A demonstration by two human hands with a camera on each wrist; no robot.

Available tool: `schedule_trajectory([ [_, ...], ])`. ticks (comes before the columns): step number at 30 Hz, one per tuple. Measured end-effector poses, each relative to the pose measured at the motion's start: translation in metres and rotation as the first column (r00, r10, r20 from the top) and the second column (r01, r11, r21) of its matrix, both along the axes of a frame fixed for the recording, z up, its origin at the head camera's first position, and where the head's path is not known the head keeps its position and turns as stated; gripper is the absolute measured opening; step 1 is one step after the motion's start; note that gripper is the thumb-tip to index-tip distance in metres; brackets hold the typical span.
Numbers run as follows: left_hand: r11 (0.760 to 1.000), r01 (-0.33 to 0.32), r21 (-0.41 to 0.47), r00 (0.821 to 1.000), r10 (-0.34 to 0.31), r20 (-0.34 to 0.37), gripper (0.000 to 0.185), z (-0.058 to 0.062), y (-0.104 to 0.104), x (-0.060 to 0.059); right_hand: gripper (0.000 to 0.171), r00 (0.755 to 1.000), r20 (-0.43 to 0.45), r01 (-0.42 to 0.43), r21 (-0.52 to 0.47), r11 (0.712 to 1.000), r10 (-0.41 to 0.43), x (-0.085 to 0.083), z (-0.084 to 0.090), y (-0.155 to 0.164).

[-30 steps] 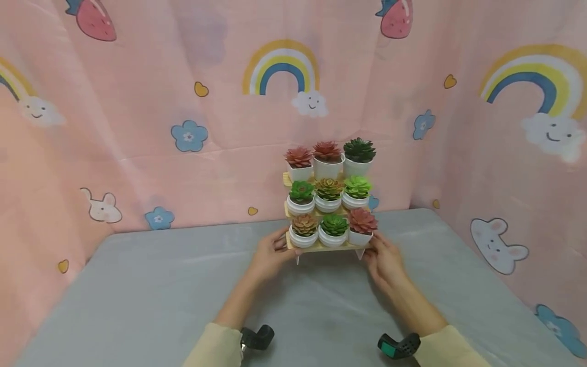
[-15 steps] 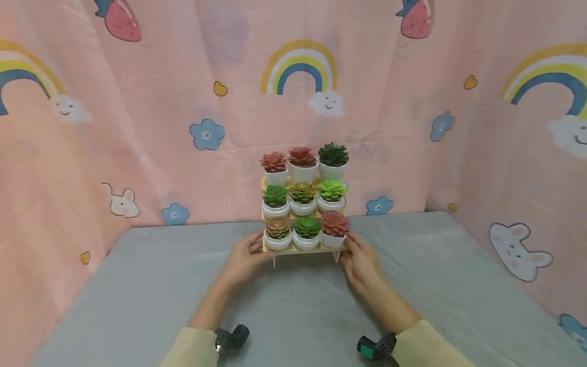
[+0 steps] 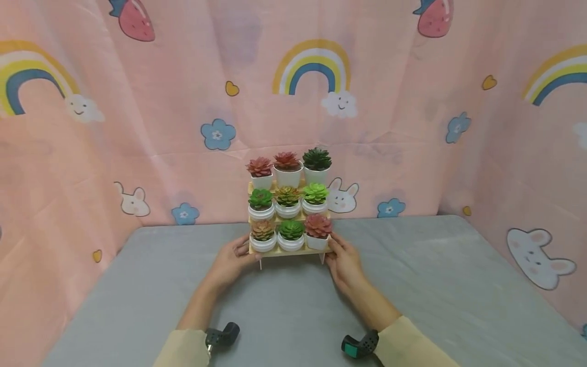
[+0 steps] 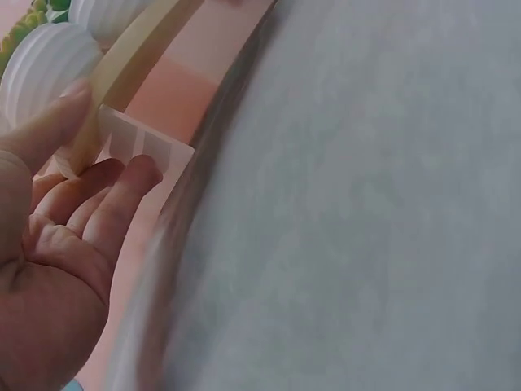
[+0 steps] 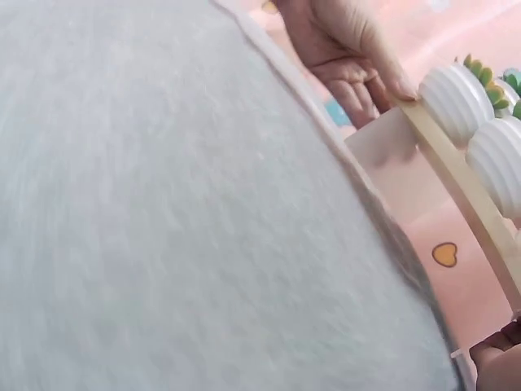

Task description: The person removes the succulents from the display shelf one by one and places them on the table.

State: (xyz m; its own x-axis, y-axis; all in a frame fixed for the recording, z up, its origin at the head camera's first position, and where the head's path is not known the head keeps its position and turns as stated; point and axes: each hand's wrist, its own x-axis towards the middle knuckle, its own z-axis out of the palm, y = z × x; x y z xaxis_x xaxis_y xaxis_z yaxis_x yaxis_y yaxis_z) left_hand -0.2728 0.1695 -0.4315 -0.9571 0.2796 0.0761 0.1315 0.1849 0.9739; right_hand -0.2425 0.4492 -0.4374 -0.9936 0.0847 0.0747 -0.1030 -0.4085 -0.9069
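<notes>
Left hand (image 3: 231,261): the left end of the wooden stand's (image 3: 289,252) lowest shelf is pinched, thumb above and fingers curled beneath (wrist view).
Wooden stand: held just above the grey table (image 3: 137,285); nine potted succulents (image 3: 291,230) are carried in three tiers.
Right hand (image 3: 343,261): the right end is gripped, fingers curled round it; the forearm is stretched forward.
</notes>
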Motion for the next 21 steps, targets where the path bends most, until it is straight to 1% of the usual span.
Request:
schedule_trajectory([
  [4, 1.000, -0.005, 0.013, 0.999, 0.004, 0.042, 0.077, -0.001, 0.000, -0.001, 0.052, 0.996, 0.093, -0.015, 0.044, 0.999, 0.011, -0.004, 0.002, 0.002],
  [6, 1.000, -0.011, 0.014, 0.998, 0.011, 0.054, 0.078, 0.000, 0.001, -0.001, 0.051, 0.994, 0.112, -0.029, 0.068, 0.997, 0.021, -0.006, 0.004, 0.007],
  [9, 1.000, -0.027, 0.013, 0.999, 0.027, 0.038, 0.078, -0.003, 0.000, 0.001, 0.048, 0.995, 0.096, -0.031, 0.099, 0.995, 0.021, -0.007, 0.004, 0.011],
  [12, 0.999, -0.043, 0.000, 0.999, 0.043, 0.017, 0.078, -0.006, 0.001, 0.002, 0.045, 0.997, 0.073, -0.037, 0.086, 0.996, 0.031, -0.010, 0.001, 0.015],
  [15, 0.999, -0.048, 0.002, 0.999, 0.048, 0.014, 0.078, -0.008, 0.002, 0.002, 0.039, 0.997, 0.068, -0.054, 0.070, 0.996, 0.049, -0.012, -0.003, 0.020],
  [17, 0.999, -0.049, 0.007, 0.999, 0.049, 0.015, 0.078, -0.009, 0.002, 0.003, 0.039, 0.994, 0.067, -0.093, 0.075, 0.993, 0.088, -0.013, -0.005, 0.025],
  [18, 0.999, -0.052, 0.009, 0.999, 0.052, 0.017, 0.077, -0.009, 0.002, 0.003, 0.042, 0.991, 0.067, -0.124, 0.102, 0.987, 0.118, -0.013, -0.006, 0.029],
  [20, 0.998, -0.062, 0.006, 0.998, 0.061, 0.018, 0.077, -0.009, 0.003, 0.004, 0.048, 0.981, 0.069, -0.191, 0.157, 0.969, 0.182, -0.013, -0.006, 0.036],
  [21, 0.998, -0.063, 0.000, 0.998, 0.063, 0.017, 0.077, -0.009, 0.003, 0.005, 0.052, 0.974, 0.067, -0.226, 0.192, 0.955, 0.217, -0.013, -0.006, 0.040],
])
